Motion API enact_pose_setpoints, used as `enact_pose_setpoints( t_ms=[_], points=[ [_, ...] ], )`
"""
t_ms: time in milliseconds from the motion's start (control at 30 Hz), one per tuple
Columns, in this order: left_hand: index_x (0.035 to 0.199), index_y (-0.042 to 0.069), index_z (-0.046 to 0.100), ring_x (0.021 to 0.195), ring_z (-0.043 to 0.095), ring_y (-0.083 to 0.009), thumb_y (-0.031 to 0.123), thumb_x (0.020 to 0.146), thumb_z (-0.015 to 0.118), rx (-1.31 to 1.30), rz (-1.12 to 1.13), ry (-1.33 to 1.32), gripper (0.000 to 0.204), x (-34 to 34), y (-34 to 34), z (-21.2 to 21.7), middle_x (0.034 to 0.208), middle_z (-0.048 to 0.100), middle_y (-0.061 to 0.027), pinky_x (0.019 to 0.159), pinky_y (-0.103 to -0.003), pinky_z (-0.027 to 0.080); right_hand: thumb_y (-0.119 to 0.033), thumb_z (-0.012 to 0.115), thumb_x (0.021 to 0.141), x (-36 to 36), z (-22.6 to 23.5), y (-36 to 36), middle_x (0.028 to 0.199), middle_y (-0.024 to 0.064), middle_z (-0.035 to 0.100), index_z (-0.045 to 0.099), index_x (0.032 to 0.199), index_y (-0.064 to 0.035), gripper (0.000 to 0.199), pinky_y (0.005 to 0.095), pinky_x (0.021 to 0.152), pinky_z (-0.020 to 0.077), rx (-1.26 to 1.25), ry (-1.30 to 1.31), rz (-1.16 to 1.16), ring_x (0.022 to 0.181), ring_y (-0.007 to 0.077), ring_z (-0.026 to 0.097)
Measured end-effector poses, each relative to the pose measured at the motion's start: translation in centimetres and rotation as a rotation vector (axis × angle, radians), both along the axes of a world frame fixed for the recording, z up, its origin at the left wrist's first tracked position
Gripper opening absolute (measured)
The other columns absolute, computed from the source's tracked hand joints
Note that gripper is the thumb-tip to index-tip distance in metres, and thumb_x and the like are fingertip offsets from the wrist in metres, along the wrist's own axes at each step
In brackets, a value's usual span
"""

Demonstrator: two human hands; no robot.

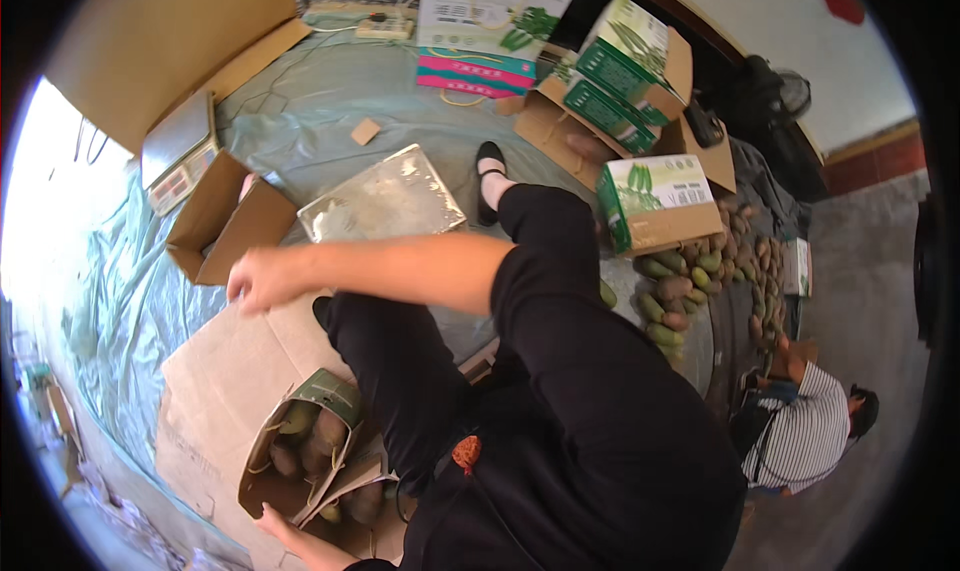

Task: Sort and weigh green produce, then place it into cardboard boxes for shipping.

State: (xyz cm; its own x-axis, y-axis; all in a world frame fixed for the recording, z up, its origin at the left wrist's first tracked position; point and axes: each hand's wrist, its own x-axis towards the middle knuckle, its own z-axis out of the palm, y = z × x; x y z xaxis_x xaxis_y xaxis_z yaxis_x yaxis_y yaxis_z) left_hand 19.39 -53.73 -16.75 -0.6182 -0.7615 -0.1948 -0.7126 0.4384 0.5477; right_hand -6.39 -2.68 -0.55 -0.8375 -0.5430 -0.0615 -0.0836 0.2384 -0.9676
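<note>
An open cardboard box [258, 491] with a green printed side lies tilted by my left leg, and several green and reddish-brown mangoes [325, 436] are inside it. My left hand [285, 533] grips the lower edge of this box; part of its fingers is hidden. Across the front of me my right forearm reaches to the left, above the floor. Motion smears the fingers of my right hand [268, 281], so what they hold, if anything, does not show. Just past that hand stands an open brown carton [245, 226]. More mangoes [365, 503] lie beside the tilted box.
A flat silvery slab [385, 196] lies ahead on plastic sheeting [300, 121]. Printed boxes [660, 206] stand at the right near a mango pile [680, 296]. A scale [180, 151] is at the far left. Another person [810, 431] in a striped shirt works at the right.
</note>
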Motion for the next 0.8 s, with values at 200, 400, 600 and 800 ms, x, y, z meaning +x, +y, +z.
enact_pose_setpoints(
  t_ms=[200,400,600,800],
  points=[
    [0.124,0.0,0.05,0.11,0.052,-0.0336,0.024,0.077,0.063,-0.428,0.01,-0.323,0.054,-1.6,2.8,3.2,0.122,0.054,-0.0205,0.096,-0.041,0.04,-0.025,0.063,0.083,4.3,2.9,21.8,0.101,0.0071,0.064,0.055,0.118,-0.0046,0.041,0.0285,0.067,0.0492,-0.178,-0.183,-0.571,0.084,0.0137,0.062],
    [0.128,-0.002,0.046,0.119,0.044,-0.0354,0.027,0.083,0.06,-0.355,-0.435,0.048,0.055,-9.1,6.4,4.0,0.129,0.047,-0.0216,0.101,-0.04,0.033,-0.019,0.063,0.08,15.9,-2.6,40.5,0.101,0.0051,0.06,0.055,0.117,-0.0054,0.04,0.0282,0.07,0.0469,-0.041,-0.043,-1.461,0.085,0.0135,0.057],
    [0.125,-0.001,0.05,0.122,0.043,-0.0279,0.012,0.085,0.057,-0.135,-0.829,0.255,0.043,-18.4,27.2,12.9,0.128,0.049,-0.0162,0.103,-0.037,0.031,-0.015,0.062,0.078,33.0,-14.9,51.1,0.112,0.0164,0.056,0.05,0.118,0.0025,0.045,0.0371,0.087,0.0444,0.166,0.032,-2.316,0.101,0.0291,0.055],
    [0.116,0.002,0.056,0.124,0.041,-0.0293,0.006,0.081,0.057,-0.095,-1.17,0.251,0.036,-21.9,41.4,20.3,0.128,0.049,-0.0146,0.104,-0.037,0.03,-0.03,0.071,0.071,40.8,-20.0,50.6,0.131,0.0224,0.044,0.038,0.135,-0.0062,0.075,0.0392,0.094,0.0442,0.26,-0.641,-2.601,0.116,0.0328,0.049]
  ],
)
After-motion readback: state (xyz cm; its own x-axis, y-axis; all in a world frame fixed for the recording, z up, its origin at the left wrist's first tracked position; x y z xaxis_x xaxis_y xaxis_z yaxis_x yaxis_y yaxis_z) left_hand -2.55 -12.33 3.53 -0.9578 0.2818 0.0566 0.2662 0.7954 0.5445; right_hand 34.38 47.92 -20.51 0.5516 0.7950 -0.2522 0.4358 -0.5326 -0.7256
